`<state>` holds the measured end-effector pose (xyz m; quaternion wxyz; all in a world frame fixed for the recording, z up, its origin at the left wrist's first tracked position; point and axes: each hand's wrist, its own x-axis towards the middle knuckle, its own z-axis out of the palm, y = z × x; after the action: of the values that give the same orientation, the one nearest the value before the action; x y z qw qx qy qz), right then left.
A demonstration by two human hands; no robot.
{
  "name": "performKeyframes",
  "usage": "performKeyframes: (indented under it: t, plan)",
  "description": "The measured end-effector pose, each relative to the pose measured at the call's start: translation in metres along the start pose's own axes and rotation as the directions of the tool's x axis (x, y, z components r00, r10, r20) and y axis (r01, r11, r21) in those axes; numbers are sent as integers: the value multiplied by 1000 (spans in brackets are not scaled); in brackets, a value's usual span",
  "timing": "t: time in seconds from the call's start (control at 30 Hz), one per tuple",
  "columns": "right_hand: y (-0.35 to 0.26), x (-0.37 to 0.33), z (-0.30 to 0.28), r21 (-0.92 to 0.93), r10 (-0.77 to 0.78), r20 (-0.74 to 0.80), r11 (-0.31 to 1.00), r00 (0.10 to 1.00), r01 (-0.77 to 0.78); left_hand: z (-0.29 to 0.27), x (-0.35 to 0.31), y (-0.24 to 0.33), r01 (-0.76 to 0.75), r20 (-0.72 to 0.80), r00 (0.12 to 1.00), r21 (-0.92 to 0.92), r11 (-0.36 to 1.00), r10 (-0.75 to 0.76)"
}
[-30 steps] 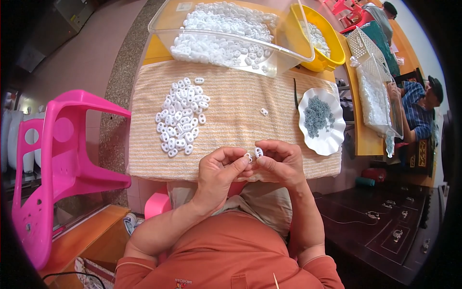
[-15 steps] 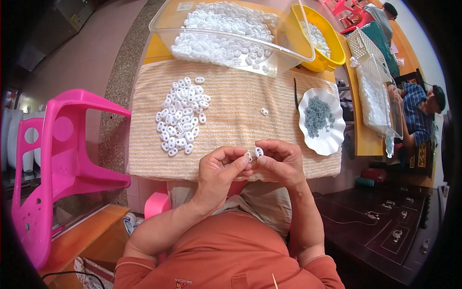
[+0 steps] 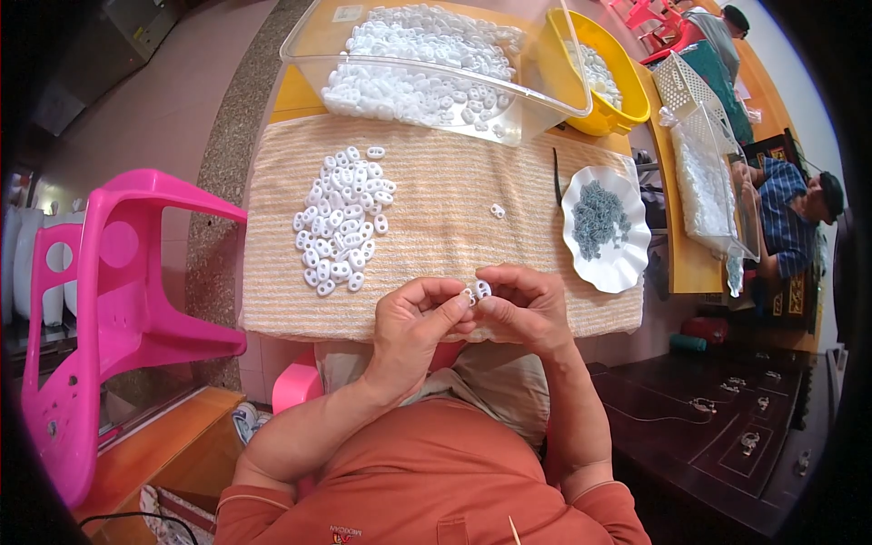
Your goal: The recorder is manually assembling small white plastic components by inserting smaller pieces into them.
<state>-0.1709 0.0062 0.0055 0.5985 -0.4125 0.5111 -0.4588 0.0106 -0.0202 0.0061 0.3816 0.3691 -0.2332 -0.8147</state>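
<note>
Left hand [image 3: 413,322] and right hand [image 3: 527,304] pinch small white oval plastic piece [image 3: 476,292] together above ribbed beige towel [image 3: 436,245]; glossy pile of white pieces [image 3: 341,222] nearby.

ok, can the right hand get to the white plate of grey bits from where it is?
Probably yes. The white plate sits on the striped cloth just up and right of the right hand, with bare cloth between. But both hands pinch a small white piece, so it would have to let go.

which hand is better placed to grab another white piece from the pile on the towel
Left, probably. The pile of white pieces lies on the left hand side of the towel. The right hand is nearer the white dish.
</note>
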Motion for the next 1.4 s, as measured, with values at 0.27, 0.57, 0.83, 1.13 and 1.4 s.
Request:
performKeyframes:
  t: [0.27, 0.57, 0.83, 1.13, 1.4]
  plan:
    - [3, 0, 4, 0, -3, 2, 1000, 1000, 3, 1, 0, 1, 1, 11, 1000, 6, 1000, -2]
    - [1, -1, 4, 17, 26, 9, 1000, 1000, -26, 1, 0, 1, 2, 8, 1000, -6, 1000, -2]
    - [0, -1, 4, -30, 8, 16, 1000, 1000, -7, 2, 0, 2, 10, 2, 1000, -13, 1000, -10]
    - [0, -2, 5, 76, 23, 35, 997, 999, -26, 1, 0, 0, 16, 13, 1000, -27, 1000, -15]
    - [0, -2, 1, 152, -9, 74, 988, 997, -3, 1, -1, 0, 24, 65, 998, -47, 999, -21]
